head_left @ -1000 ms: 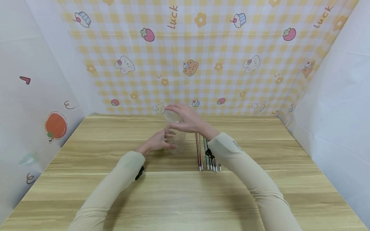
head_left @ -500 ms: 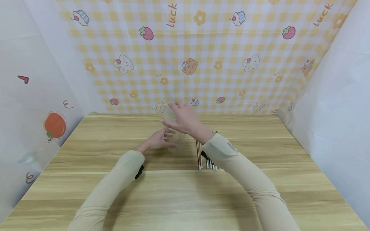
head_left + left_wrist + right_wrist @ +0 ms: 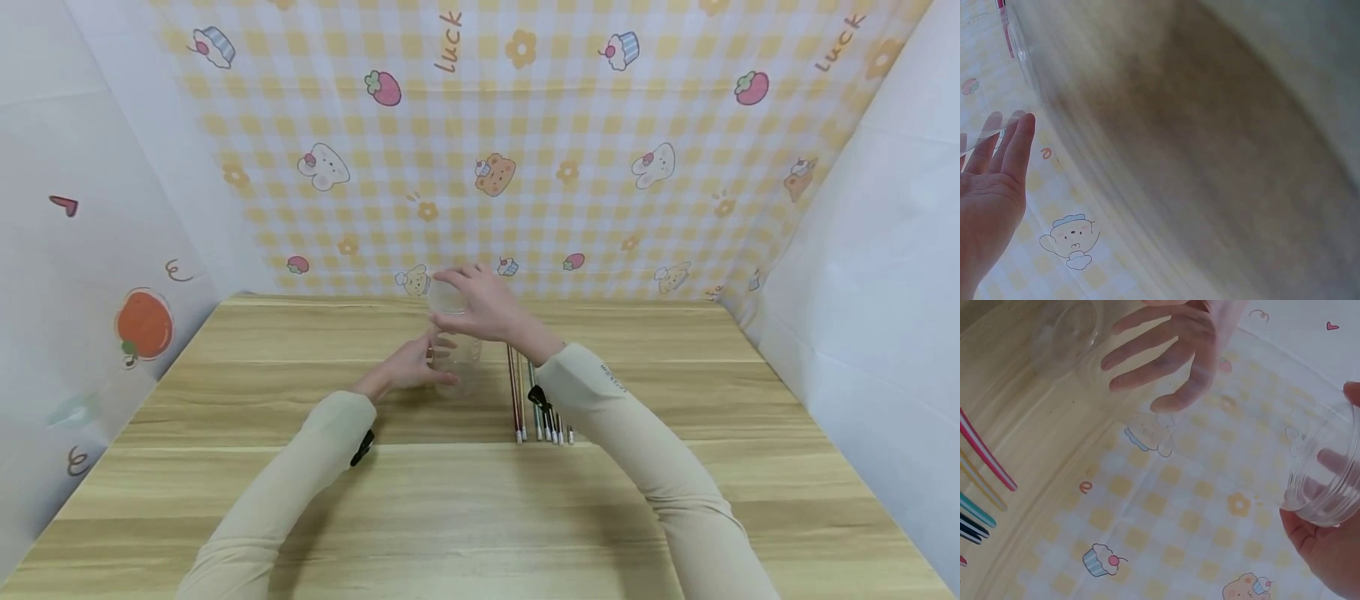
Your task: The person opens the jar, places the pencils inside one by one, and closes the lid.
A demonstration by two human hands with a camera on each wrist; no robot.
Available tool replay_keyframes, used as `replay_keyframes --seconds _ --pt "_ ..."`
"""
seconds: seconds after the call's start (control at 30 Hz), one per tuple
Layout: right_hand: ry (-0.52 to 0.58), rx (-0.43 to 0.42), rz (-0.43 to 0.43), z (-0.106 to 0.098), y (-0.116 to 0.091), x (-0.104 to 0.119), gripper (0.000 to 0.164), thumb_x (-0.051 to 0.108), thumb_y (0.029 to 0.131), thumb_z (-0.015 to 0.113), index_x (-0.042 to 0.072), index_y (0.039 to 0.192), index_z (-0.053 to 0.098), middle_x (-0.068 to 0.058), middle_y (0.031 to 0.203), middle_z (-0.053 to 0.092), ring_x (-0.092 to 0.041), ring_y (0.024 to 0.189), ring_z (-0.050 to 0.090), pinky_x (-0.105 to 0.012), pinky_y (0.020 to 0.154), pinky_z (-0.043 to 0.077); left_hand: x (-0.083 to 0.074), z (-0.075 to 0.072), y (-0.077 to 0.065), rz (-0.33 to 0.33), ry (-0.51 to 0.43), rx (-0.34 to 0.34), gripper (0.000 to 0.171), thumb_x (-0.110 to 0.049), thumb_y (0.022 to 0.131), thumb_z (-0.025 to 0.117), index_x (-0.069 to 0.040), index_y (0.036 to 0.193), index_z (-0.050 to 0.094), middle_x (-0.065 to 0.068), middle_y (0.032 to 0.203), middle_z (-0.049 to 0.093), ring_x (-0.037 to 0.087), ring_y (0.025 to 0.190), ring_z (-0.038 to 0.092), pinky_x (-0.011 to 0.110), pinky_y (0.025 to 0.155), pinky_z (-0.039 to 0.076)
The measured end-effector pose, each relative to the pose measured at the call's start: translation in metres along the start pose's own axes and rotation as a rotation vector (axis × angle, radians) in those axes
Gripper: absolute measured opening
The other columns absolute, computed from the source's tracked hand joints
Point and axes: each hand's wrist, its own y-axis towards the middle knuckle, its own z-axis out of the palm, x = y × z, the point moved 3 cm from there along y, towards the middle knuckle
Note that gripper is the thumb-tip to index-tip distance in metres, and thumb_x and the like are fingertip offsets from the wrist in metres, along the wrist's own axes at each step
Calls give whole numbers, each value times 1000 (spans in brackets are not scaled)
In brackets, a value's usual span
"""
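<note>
Left hand (image 3: 408, 364), set about a clear jar (image 3: 467, 379), fingers on its far side and thumb on its near side; the fingers show through the transparent wall. Right hand (image 3: 478, 307), higher and farther back, clasping a clear round piece with a ridged rim (image 3: 1329, 478) between thumb and fingers at the jar's upper end; whether the two clear parts touch, cannot tell. Jar located near the middle of the wood-grain tabletop (image 3: 450, 517), toward the rear. Beige sleeves (image 3: 652, 467), one pair, each with a black fitting (image 3: 538, 398) at the underside of the cuff. Slender coloured sticks (image 3: 515, 396), a group, red, yellow, teal and dark among them, laid side by side just right of the jar, pale tips toward the person, partly covered by the right sleeve. Backdrop (image 3: 480, 117), yellow-and-white check, printed with flowers, strawberries, cupcakes, animal figures and the word "luck". Side panels, two, white: left panel (image 3: 67, 275) bearing a large red-orange fruit print, right panel (image 3: 862, 267) mostly plain.
</note>
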Motion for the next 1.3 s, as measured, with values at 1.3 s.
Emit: replay_keyframes --seconds 1.3 --pt "1270 -418 289 -23 -29 -59 88 55 59 70 8 123 30 -15 127 39 -26 107 49 -41 96 33 -2 1 2 15 -46 -15 79 -17 69 76 -18 131 27 16 128 41 30 112 45 43 93 35"
